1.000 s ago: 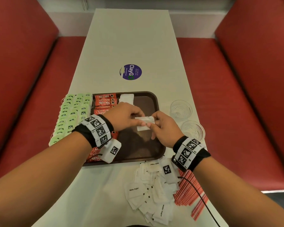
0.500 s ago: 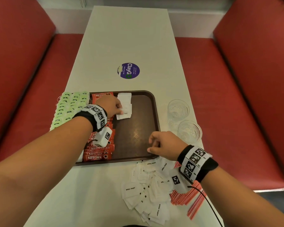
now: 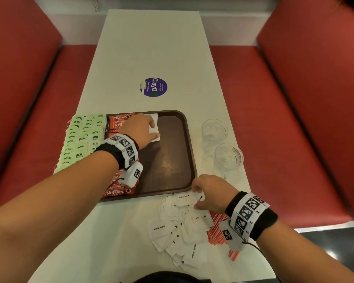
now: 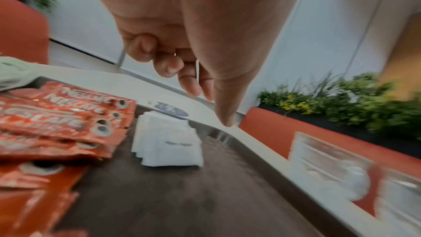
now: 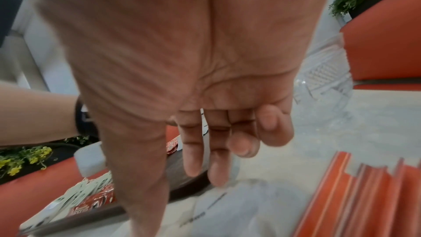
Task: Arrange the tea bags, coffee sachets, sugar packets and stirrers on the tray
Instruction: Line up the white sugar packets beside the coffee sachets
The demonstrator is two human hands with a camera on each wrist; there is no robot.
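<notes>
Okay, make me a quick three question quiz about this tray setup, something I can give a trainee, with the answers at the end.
1. True or false: the red stirrers already lie on the tray.
2. Which items sit in a row along the tray's left side? A) coffee sachets B) glass cups C) stirrers
3. Fill in: the right hand is at the loose pile of white ____ packets on the table.

Key: 1 false, they lie on the table near the right wrist. 2 A. 3 sugar.
</notes>
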